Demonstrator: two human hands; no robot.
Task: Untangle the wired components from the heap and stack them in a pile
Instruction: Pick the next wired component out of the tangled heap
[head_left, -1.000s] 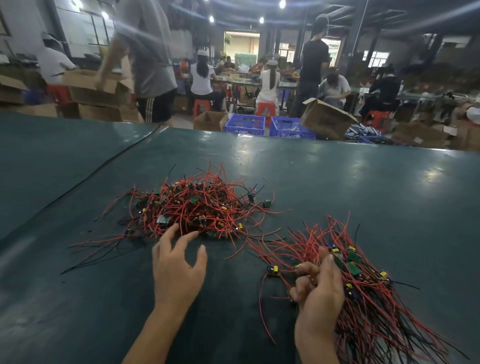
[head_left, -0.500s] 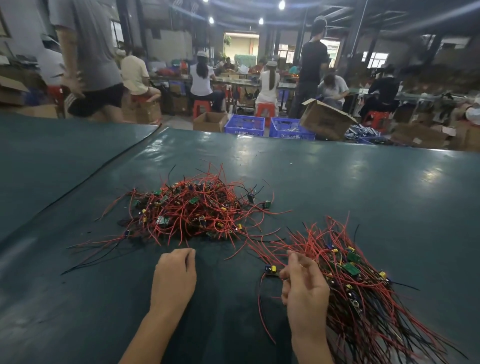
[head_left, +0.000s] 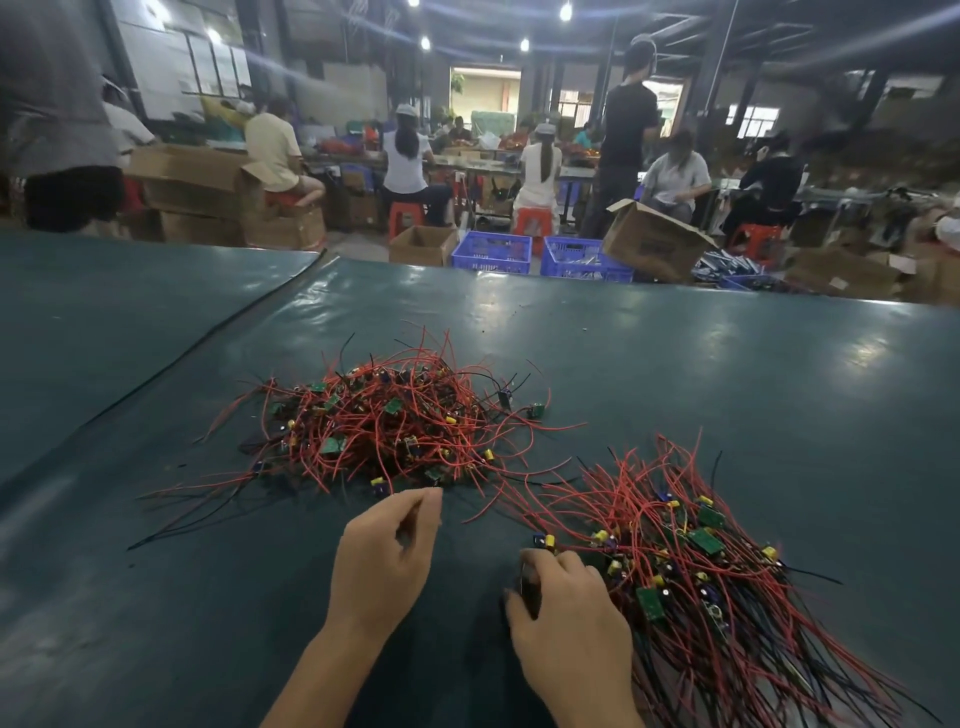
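My left hand (head_left: 384, 561) hovers just short of the heap (head_left: 384, 431) of red-wired components, thumb and forefinger drawn together; whether a wire sits between them I cannot tell. My right hand (head_left: 566, 623) curls its fingers against the near left edge of the sorted pile (head_left: 675, 561), grip unclear. Heap and pile lie side by side on the dark green table (head_left: 727, 374). Beyond it are blue crates (head_left: 493, 252), a cardboard box (head_left: 654, 244) and seated workers.
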